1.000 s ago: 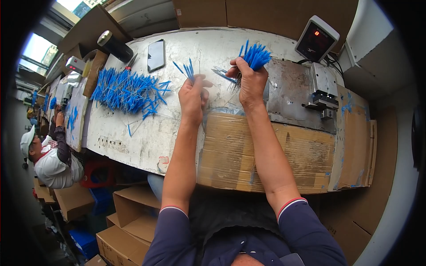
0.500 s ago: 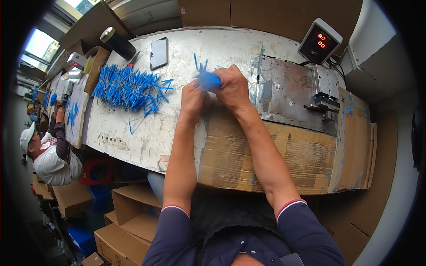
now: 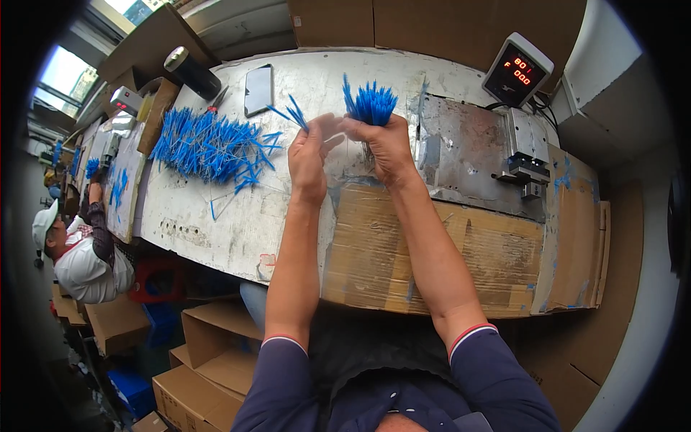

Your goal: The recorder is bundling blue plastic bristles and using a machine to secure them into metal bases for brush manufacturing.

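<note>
While a few blue-tipped pieces (image 3: 298, 116) are pinched between fingers of the left hand (image 3: 308, 160), a dense blue bundle (image 3: 371, 105) is gripped upright by the right hand (image 3: 392, 150)

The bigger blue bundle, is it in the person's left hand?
No, the right hand holds the bigger blue bundle, while the left hand holds only a few blue pieces.
</note>
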Demonstrator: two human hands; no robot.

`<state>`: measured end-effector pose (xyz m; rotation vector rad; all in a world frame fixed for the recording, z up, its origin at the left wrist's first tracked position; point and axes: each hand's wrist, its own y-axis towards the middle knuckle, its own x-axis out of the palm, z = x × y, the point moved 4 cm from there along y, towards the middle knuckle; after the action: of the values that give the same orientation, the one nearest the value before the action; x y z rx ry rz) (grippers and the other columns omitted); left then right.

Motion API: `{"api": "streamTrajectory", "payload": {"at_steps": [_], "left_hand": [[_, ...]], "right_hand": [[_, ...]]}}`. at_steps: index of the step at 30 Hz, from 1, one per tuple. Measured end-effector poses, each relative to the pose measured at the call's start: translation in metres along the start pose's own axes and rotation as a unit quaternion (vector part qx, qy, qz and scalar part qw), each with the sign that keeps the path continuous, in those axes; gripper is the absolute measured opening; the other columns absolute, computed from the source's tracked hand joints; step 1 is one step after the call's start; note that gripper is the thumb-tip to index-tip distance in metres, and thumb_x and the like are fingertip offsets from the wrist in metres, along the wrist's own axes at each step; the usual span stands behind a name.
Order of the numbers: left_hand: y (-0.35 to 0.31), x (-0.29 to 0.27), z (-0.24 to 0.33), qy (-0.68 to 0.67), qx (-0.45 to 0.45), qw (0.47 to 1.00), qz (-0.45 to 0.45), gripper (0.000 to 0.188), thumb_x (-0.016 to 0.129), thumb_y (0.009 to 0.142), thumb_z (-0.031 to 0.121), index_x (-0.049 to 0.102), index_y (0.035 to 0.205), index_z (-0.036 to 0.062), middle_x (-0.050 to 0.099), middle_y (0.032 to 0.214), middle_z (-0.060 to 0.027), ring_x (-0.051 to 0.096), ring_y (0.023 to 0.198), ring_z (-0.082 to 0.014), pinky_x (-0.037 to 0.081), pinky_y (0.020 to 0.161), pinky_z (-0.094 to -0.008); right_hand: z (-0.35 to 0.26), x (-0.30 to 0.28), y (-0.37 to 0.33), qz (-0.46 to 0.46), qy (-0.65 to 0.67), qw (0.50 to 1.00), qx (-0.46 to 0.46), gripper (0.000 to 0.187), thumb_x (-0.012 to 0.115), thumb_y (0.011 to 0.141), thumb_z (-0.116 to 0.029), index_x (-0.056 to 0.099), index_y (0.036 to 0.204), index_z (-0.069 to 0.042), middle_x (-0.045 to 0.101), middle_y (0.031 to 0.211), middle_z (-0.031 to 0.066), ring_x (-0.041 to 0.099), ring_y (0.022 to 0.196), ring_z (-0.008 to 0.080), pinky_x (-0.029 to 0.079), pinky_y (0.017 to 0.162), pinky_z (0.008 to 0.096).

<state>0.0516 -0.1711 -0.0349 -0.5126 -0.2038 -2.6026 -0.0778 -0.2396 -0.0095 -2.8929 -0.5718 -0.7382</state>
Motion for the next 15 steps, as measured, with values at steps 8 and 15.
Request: {"api": "streamTrajectory", "payload": {"at_steps": [8,15], "left_hand": [[0.004,0.004,-0.01,-0.083,-0.042,0.994,-0.066,0.042,0.042,0.112,0.025,0.051,0.138,-0.0068,0.066,0.125,-0.013,0.064,0.115,-0.0206,0.05,0.103,-0.0376],[-0.003,0.011,-0.004,-0.053,-0.022,0.997,-0.055,0.039,0.041,0.112,0.024,0.051,0.137,-0.004,0.065,0.127,-0.0114,0.062,0.116,-0.0181,0.049,0.104,-0.0349]], "right_hand": [[0.017,0.005,-0.003,-0.01,0.04,0.998,0.043,0.018,0.076,0.082,0.001,0.074,0.1,-0.001,0.074,0.093,0.0063,0.069,0.081,0.0141,0.055,0.075,0.0288],[0.015,0.01,-0.004,-0.066,0.031,0.996,0.049,0.021,0.075,0.081,0.004,0.073,0.102,0.001,0.074,0.094,0.0072,0.071,0.083,0.0162,0.056,0.077,0.0298]]}}
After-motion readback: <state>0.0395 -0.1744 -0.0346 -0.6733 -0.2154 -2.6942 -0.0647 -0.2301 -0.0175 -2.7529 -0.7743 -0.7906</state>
